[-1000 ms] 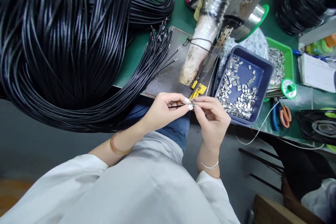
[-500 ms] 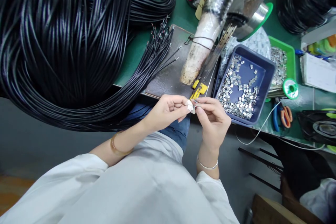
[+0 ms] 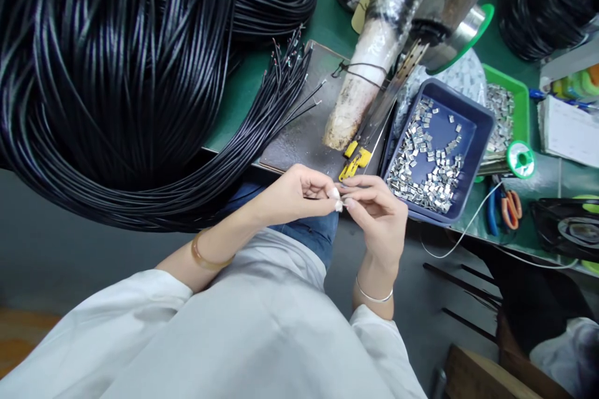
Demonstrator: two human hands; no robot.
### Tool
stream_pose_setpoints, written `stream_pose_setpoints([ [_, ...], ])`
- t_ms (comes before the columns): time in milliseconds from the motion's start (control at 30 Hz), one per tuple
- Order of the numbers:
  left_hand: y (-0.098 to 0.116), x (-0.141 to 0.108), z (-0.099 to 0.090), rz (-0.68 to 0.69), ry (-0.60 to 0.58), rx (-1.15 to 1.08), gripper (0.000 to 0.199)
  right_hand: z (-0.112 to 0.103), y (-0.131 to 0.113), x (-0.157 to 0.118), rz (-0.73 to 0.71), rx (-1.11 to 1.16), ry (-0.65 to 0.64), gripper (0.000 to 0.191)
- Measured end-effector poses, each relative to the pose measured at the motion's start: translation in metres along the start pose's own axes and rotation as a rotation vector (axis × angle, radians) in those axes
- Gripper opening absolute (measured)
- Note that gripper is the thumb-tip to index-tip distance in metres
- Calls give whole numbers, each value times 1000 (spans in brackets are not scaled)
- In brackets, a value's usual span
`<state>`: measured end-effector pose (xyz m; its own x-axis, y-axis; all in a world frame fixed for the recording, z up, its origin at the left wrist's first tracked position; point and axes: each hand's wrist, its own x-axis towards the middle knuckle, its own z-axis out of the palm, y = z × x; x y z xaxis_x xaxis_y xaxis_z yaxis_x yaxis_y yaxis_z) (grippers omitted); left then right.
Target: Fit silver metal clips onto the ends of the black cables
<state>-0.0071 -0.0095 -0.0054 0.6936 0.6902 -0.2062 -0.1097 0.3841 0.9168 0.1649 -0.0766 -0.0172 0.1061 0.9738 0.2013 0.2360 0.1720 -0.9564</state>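
My left hand (image 3: 299, 196) is closed in a pinch, with white covering at its thumb and fingertip. Facing it, my right hand (image 3: 381, 215) also pinches, its fingertips meeting those of the left. Whatever lies between the fingertips is too small and hidden to name. Just beyond them is a yellow clip-like piece (image 3: 354, 164) at the lower end of a metal fixture. To the right of my right hand stands a dark blue tray (image 3: 440, 131) holding many small silver metal shells (image 3: 416, 168).
Black cables (image 3: 116, 75) heap over the left, their stripped ends on a brown board (image 3: 299, 137). A wrapped tube (image 3: 360, 81) slants above the board. Rightward are a green tray (image 3: 520, 106), a solder spool (image 3: 520, 159), orange-handled pliers (image 3: 511, 209) and a person's dark-clothed leg (image 3: 538, 299).
Both hands have shifted slightly, with the fingertips a little lower and still together. The right wrist has turned a little. The surroundings have slid slightly rightward in view.
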Motion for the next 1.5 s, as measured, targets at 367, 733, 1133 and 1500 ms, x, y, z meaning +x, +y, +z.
stream_pose_setpoints([
  [367,-3,2,4,44,125,-88,20,14,-9,-12,-314,-325,294,13],
  [733,-6,4,5,61,213,-42,16,12,-4,-12,-491,-515,304,29],
  [1133,-4,9,4,119,294,-33,15,14,4,0,-425,-463,287,14],
  [1500,1,17,9,198,411,8,7,21,12,8,-541,-588,355,20],
])
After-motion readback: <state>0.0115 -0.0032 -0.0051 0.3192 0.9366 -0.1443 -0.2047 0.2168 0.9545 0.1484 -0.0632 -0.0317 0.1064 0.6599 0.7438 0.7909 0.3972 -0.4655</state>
